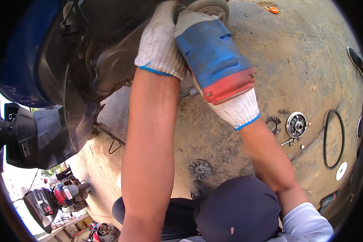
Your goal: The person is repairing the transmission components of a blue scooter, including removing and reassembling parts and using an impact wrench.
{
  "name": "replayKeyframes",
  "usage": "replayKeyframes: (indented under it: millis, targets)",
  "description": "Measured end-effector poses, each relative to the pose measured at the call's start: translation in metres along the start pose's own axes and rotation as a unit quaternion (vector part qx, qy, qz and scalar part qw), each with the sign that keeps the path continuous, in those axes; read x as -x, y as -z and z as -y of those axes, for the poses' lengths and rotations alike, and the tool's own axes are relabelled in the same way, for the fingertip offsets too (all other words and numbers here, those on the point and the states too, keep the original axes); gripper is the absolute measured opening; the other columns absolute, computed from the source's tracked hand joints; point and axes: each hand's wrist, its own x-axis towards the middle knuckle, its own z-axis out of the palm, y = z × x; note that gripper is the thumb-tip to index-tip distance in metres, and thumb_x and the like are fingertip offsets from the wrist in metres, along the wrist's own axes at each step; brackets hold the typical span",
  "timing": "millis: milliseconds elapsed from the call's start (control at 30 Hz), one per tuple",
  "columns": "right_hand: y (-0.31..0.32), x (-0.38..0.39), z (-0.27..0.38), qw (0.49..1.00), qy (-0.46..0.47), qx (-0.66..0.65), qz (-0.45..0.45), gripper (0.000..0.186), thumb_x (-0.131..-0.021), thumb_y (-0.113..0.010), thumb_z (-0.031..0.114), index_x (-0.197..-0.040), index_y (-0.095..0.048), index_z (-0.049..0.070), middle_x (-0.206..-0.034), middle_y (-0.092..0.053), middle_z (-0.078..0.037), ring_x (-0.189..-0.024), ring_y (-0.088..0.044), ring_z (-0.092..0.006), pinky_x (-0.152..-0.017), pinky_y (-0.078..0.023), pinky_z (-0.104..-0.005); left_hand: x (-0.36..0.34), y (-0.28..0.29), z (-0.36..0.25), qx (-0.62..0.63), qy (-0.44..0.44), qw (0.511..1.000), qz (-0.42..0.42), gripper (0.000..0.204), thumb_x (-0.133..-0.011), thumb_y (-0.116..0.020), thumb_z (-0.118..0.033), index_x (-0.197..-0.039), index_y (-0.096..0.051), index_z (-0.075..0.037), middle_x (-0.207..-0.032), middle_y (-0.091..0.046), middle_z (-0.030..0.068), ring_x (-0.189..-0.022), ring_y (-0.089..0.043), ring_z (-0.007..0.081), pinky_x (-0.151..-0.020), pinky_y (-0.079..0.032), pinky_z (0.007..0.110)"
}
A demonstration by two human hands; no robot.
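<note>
My right hand (243, 109), in a white knit glove with a blue hem, grips a blue and red cordless impact wrench (213, 54). The tool's body covers most of that hand's fingers. Its grey nose points up to the top edge, beside the dark underside of a scooter (113, 60). My left hand (161, 48), gloved alike, reaches up right beside the tool's nose. Its fingers run into the top edge and the shadow there, so their hold is hidden. A round grey metal part (209, 9) shows just past the nose.
On the concrete floor lie a finned fan disc (200, 170), a metal pulley (296, 124), a black drive belt (333, 139), a white disc (341, 171) and an orange ring-shaped item (274, 10). A shoe (354, 59) is at the right edge. Another motorbike (64, 191) stands lower left.
</note>
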Motion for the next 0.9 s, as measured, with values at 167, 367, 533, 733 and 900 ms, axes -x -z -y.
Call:
replayKeyframes:
  millis: [167,367,533,733,900]
  targets:
    - [0.055,0.034,0.020,0.992,-0.071,0.081,0.062,0.051,-0.089,-0.079,0.014,-0.136,-0.062,0.001,-0.121,-0.074,-0.013,-0.104,-0.075,-0.0234,-0.093,-0.059,-0.0355,0.063,0.006,0.023,0.129,-0.010,0.992,0.008,0.030,-0.105,-0.063,-0.019,-0.126,-0.068,0.002,-0.121,-0.072,0.0127,-0.109,-0.069,0.0247,-0.095,-0.057,0.036]
    - [0.068,0.076,0.043,0.899,-0.199,0.334,0.200,0.049,-0.104,-0.063,0.016,-0.151,-0.054,0.004,-0.144,-0.063,-0.012,-0.134,-0.058,-0.0289,-0.114,-0.047,-0.0448,0.108,0.041,0.073,0.283,0.074,0.955,0.058,0.027,-0.105,-0.062,-0.020,-0.117,-0.068,0.004,-0.106,-0.073,0.0171,-0.098,-0.069,0.0256,-0.089,-0.057,0.038]
    - [0.052,0.080,0.049,0.817,0.092,0.504,0.263,0.051,-0.085,-0.076,0.020,-0.132,-0.065,0.003,-0.122,-0.066,-0.021,-0.114,-0.062,-0.0410,-0.099,-0.050,-0.0471,0.134,0.054,0.091,0.285,0.077,0.955,0.031,0.023,-0.103,-0.067,-0.020,-0.114,-0.070,0.000,-0.101,-0.072,0.0092,-0.091,-0.068,0.0205,-0.081,-0.057,0.035]
    - [0.074,0.127,0.007,0.890,-0.066,0.358,0.275,0.047,-0.090,-0.071,0.009,-0.136,-0.059,0.002,-0.109,-0.066,-0.013,-0.095,-0.064,-0.0287,-0.084,-0.053,-0.0423,0.129,0.105,0.111,-0.174,0.062,0.962,0.200,0.034,-0.104,-0.065,-0.018,-0.132,-0.066,0.001,-0.124,-0.071,0.0212,-0.107,-0.069,0.0350,-0.095,-0.057,0.039]
    - [0.050,0.119,0.031,0.838,0.089,0.416,0.341,0.038,-0.097,-0.066,0.000,-0.135,-0.058,-0.001,-0.096,-0.064,-0.006,-0.079,-0.065,-0.0159,-0.076,-0.056,-0.0337,0.133,0.213,0.114,-0.579,-0.100,0.701,0.404,0.043,-0.105,-0.058,-0.030,-0.137,-0.066,-0.003,-0.118,-0.074,0.0217,-0.104,-0.072,0.0346,-0.098,-0.056,0.046]
